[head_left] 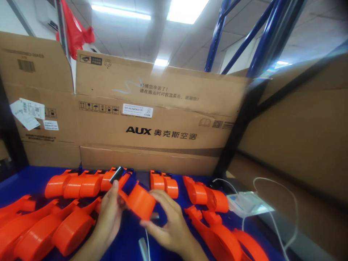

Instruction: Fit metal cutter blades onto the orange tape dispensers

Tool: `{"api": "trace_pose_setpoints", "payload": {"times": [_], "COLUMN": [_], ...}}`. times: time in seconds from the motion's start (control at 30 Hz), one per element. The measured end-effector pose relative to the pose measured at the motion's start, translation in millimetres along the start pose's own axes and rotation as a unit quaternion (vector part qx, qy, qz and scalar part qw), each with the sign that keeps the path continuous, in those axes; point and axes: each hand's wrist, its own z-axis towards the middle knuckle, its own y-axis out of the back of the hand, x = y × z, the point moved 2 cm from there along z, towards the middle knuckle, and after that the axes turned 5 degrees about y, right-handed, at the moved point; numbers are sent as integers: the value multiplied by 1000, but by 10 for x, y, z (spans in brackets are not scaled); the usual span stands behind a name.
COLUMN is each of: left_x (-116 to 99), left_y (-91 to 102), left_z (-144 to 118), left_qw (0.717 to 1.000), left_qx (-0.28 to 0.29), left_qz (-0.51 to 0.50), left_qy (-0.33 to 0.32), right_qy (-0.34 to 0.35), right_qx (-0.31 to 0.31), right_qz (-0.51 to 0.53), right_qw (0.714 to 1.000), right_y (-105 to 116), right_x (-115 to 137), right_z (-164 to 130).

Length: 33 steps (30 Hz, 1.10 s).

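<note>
Fingers (pixel 163 197) of both hands clasp orange part (pixel 140 203).

The plastic part (pixel 140 203) between the fingers of both hands is solid bright orange, with no pattern. The small piece (pixel 116 174) just above the left fingertips is dark grey to black. The parts (pixel 67 228) beside the left fingers and the parts (pixel 206 195) beyond the right fingers are the same plain orange. The table surface (pixel 35 175) under the fingers is deep blue. The cardboard box (pixel 152 123) beyond the fingertips is brown with black print and a white label.
</note>
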Motion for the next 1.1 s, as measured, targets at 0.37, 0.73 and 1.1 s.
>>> {"api": "trace_pose_setpoints", "payload": {"times": [0.37, 0.73, 1.1], "left_x": [9, 31, -11], "left_y": [-33, 21, -34], "left_z": [-25, -40, -88], "left_qw": [989, 988, 986], "left_qx": [97, 109, 121], "left_qz": [110, 105, 114], "left_qy": [36, 39, 15], "right_qy": [-172, -332, -356], "right_qx": [-329, -243, -80], "right_qz": [48, -326, -416], "right_qw": [927, 851, 833], "right_y": [375, 876, 750], "right_x": [-355, -644, -669], "right_z": [73, -17, -28]}}
